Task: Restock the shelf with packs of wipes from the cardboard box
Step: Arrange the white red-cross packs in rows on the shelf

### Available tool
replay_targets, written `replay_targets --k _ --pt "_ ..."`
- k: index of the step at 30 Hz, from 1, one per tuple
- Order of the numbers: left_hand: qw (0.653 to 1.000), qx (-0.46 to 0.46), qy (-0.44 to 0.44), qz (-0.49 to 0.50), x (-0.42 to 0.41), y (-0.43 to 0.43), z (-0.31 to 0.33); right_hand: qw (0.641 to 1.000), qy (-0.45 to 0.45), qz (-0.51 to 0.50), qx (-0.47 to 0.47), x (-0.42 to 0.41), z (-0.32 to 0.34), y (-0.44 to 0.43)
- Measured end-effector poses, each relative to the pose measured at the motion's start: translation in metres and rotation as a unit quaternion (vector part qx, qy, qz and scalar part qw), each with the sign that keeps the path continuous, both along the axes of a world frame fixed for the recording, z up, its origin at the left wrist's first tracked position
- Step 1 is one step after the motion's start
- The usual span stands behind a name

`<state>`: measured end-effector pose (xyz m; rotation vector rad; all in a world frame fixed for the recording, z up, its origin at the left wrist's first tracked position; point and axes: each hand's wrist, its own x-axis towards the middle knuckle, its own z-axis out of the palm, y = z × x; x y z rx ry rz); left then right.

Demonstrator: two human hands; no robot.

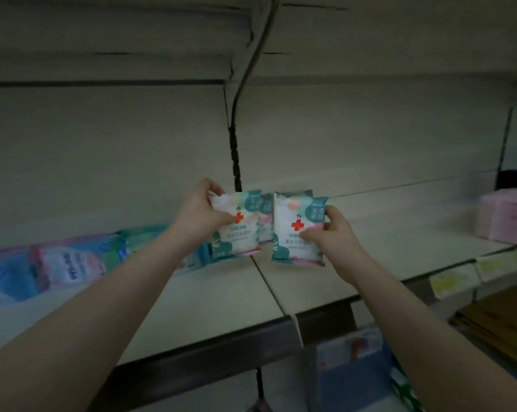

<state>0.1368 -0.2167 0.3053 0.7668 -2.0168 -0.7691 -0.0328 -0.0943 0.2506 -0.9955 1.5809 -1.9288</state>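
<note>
Gripping left pack (239,230) in left hand (202,214), right pack (295,233) in right hand (331,230), both upright halfway back on the shelf (385,239). Judged early on: third pack (266,224) placed behind, much room left to fill

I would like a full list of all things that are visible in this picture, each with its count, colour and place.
left pack: one, white and teal with a red cross, upright, mid shelf
right pack: one, same design, upright beside it
back pack: at least one, same design, behind those two
side packs: several, blue, pink and green, lying on the shelf at left
pink pack: one, pink, on the shelf at far right
labels: several, yellow, on the shelf's front edge at right
shelf: one, pale grey, centre
box: one, brown cardboard, lower right
lower goods: blurred, blue and white, below the shelf
left hand: grips the left pack
right hand: grips the right pack
</note>
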Motion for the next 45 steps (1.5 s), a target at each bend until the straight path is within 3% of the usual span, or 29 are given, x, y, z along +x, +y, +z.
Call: replay_targets --k 9,14,20,23,27,31,34,38,45 --pt "0.996 0.004 -0.070 0.051 -0.019 -0.071 -0.005 0.997 0.034 -0.024 0.059 -0.023 0.009 -0.082" --pt "0.985 -0.066 -0.121 0.106 -0.026 -0.090 -0.011 0.992 0.074 -0.044 0.091 -0.025 0.006 -0.111" --pt "0.941 -0.146 -0.245 0.180 -0.024 -0.105 -0.024 0.973 0.177 -0.042 0.143 -0.022 -0.001 -0.134" --pt "0.935 -0.147 -0.257 0.196 -0.022 -0.107 -0.028 0.946 0.264 -0.097 0.160 -0.019 -0.003 -0.138" --pt "0.909 -0.185 -0.299 0.223 -0.021 -0.101 -0.024 0.921 0.309 -0.176 0.158 -0.015 -0.003 -0.141" --pt "0.864 -0.234 -0.361 0.261 -0.025 -0.092 -0.022 0.895 0.369 -0.178 0.178 -0.012 -0.007 -0.142" --pt "0.846 -0.278 -0.361 0.278 -0.030 -0.085 -0.027 0.883 0.390 -0.161 0.207 -0.009 -0.006 -0.136" --pt "0.859 -0.323 -0.288 0.273 -0.037 -0.074 -0.033 0.902 0.360 -0.112 0.209 -0.002 0.002 -0.119" --pt "0.900 -0.278 -0.259 0.213 -0.055 -0.020 -0.028 0.940 0.296 -0.118 0.123 0.004 0.018 -0.064"
